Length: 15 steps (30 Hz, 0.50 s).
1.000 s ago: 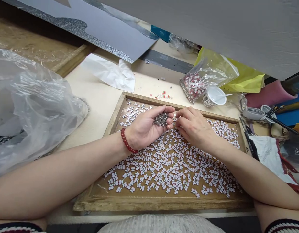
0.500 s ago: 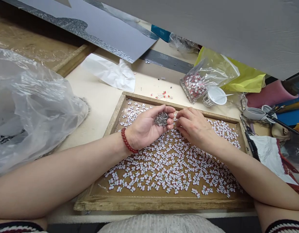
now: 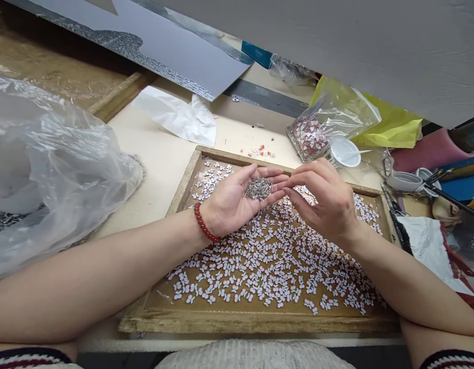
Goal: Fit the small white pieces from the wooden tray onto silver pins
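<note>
Palm up, my left hand (image 3: 233, 205) cradles a small heap of silvery metal pins (image 3: 259, 188), its fingers stretched out fairly flat. My right hand (image 3: 323, 197) is at its fingertips, thumb and fingers closed in a pinch; whatever is between them is too small to make out. Both hands are above a shallow wooden-framed tray (image 3: 260, 324). Many small white cherry-shaped pieces (image 3: 260, 266) with coloured edges lie spread over its brown, film-covered base.
A clear plastic bag (image 3: 67, 148) with metal bits stands at left. Beyond the tray lie crumpled tissue (image 3: 183, 115), loose red and clear beads (image 3: 262, 151), a bag of red-and-white pieces (image 3: 310, 134) and a white cup (image 3: 344, 152). Tools and brushes (image 3: 433, 184) crowd the right.
My left fingers have uncurled and flattened, leaving the heap of pins more spread out. My right hand has turned and lifted slightly to the right, its fingers now pinched.
</note>
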{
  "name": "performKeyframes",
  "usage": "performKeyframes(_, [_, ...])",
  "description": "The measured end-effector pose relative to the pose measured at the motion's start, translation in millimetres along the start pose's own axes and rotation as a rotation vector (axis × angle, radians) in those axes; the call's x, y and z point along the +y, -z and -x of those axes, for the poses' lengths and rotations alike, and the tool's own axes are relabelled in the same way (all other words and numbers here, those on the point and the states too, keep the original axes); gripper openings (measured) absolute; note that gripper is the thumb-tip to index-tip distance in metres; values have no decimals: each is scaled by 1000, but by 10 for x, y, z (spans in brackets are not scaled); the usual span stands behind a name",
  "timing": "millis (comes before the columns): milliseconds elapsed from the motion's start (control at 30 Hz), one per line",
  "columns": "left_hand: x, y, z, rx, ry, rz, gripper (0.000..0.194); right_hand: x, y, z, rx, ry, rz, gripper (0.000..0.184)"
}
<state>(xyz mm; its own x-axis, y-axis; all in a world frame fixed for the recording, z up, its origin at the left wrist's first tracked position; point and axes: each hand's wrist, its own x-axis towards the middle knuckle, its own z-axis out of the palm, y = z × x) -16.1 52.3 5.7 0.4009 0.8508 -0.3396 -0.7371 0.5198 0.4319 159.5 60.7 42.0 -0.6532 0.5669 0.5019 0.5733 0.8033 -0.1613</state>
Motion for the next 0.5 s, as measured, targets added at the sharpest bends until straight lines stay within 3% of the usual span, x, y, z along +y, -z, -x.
performKeyframes(233, [-16,-1,-9,58,41,-5,38,-17,-156,-86,-118,33,179,11])
performKeyframes(500, [-45,43,-4,-44,39,5,22,10,-120,-134,-80,-87,7,7])
